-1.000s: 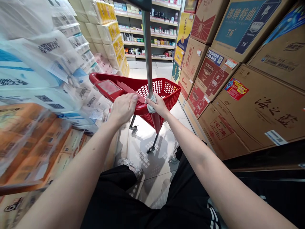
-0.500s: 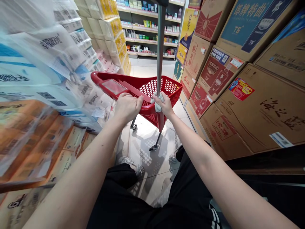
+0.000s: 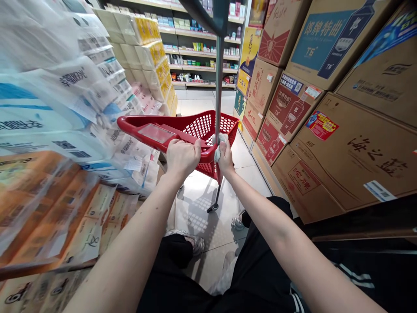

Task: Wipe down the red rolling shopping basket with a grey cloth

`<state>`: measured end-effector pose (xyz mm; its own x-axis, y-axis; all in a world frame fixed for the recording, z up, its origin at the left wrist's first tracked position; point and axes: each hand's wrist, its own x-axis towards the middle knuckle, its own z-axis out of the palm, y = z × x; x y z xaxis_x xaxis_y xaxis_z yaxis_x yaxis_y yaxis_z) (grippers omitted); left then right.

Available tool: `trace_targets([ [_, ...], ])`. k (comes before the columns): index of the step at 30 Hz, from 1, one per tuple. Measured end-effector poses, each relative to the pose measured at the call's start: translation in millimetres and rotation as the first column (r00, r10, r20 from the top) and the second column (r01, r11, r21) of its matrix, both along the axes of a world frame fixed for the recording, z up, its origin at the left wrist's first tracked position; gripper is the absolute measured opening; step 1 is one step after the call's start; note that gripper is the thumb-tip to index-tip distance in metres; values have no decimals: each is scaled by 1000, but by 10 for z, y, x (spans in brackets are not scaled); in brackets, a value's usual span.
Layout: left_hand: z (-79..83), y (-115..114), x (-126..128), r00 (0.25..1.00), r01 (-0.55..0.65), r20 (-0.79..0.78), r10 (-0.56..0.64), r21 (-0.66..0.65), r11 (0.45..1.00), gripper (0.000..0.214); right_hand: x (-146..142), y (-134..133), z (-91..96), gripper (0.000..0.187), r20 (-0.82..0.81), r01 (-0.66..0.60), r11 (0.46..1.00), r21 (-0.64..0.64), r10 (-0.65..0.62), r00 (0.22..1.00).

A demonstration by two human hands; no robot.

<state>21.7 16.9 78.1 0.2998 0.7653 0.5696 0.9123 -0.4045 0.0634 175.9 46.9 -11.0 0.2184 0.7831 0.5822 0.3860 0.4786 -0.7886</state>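
A red plastic shopping cart (image 3: 198, 126) with a perforated basket stands in front of me, turned at an angle. My left hand (image 3: 183, 157) is closed around its red handle (image 3: 146, 134), just right of a clear panel. My right hand (image 3: 225, 158) grips a pale, crumpled cloth (image 3: 217, 150) at the handle's right corner. The cloth lies against a grey metal pole (image 3: 219, 82) that rises from this corner past the top of the view. One caster wheel (image 3: 213, 208) of the cart shows on the floor below; my right fingertips are partly hidden by the cloth.
Wrapped paper packs (image 3: 74, 87) are piled along the left, with orange packs (image 3: 39, 204) lower down. Cardboard cartons (image 3: 368, 152) are stacked along the right. Shelves of small goods (image 3: 198, 48) close off the far end. Tiled floor (image 3: 195, 200) runs between.
The cart and both hands sit slightly lower in view, and the cart's handle end has shifted left. My right hand has slid lower on the pole with the cloth. Both hands keep their grip.
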Motion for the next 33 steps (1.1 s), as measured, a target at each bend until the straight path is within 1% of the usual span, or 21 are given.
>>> trace_targets([
  [2, -6, -11, 35, 1000, -7, 1, 7, 18, 1000, 72, -58, -107, -47, 62, -92, 39, 999, -38, -42, 995],
  [3, -10, -15, 49, 1000, -8, 4, 8, 22, 1000, 72, -89, -172, -54, 63, -112, 45, 997, -55, -51, 992],
  [4, -13, -18, 59, 1000, -8, 8, 8, 26, 1000, 71, -122, -243, -47, 64, -100, 47, 997, -64, -53, 994],
  [6, -18, -18, 70, 1000, -6, 14, 5, 31, 999, 71, -188, -387, 4, 62, -21, 61, 997, -51, -63, 998],
  [8, -17, -12, 73, 1000, -4, 15, 4, 36, 999, 69, -245, -510, 85, 58, 82, 96, 995, -11, -95, 992],
  [11, -1, -1, 77, 999, -8, 32, 7, 22, 1000, 65, -279, -600, 190, 53, 202, 161, 985, 63, -171, 964],
  [13, 13, -2, 82, 998, 1, 62, 0, -8, 1000, 63, -256, -588, 228, 48, 258, 180, 977, 116, -204, 944],
  [16, 14, -16, 89, 992, 38, 126, -32, -41, 998, 63, -177, -487, 288, 42, 353, 137, 975, 174, -192, 916],
  [18, 1, -31, 91, 983, 68, 173, -59, -46, 997, 63, -119, -392, 365, 41, 421, 107, 977, 186, -178, 889],
  [20, -16, -42, 90, 971, 100, 222, -86, -50, 994, 63, -72, -294, 477, 43, 495, 86, 982, 170, -161, 854],
  [23, -33, -42, 92, 950, 133, 294, -110, -60, 989, 64, -26, -185, 649, 46, 604, 51, 995, 91, -96, 791],
  [25, -34, -31, 96, 934, 143, 340, -113, -66, 987, 64, -10, -167, 708, 48, 639, 31, 999, 41, -50, 768],
  [27, -30, -20, 101, 915, 152, 386, -115, -67, 986, 64, -3, -204, 693, 46, 625, 7, 999, 38, -29, 780],
  [30, -19, -17, 106, 888, 146, 448, -101, -68, 987, 63, -12, -332, 564, 38, 540, -28, 994, 110, -36, 841],
  [33, -13, -30, 100, 867, 144, 490, -86, -82, 986, 61, -47, -428, 446, 33, 470, -22, 984, 174, -64, 880],
])
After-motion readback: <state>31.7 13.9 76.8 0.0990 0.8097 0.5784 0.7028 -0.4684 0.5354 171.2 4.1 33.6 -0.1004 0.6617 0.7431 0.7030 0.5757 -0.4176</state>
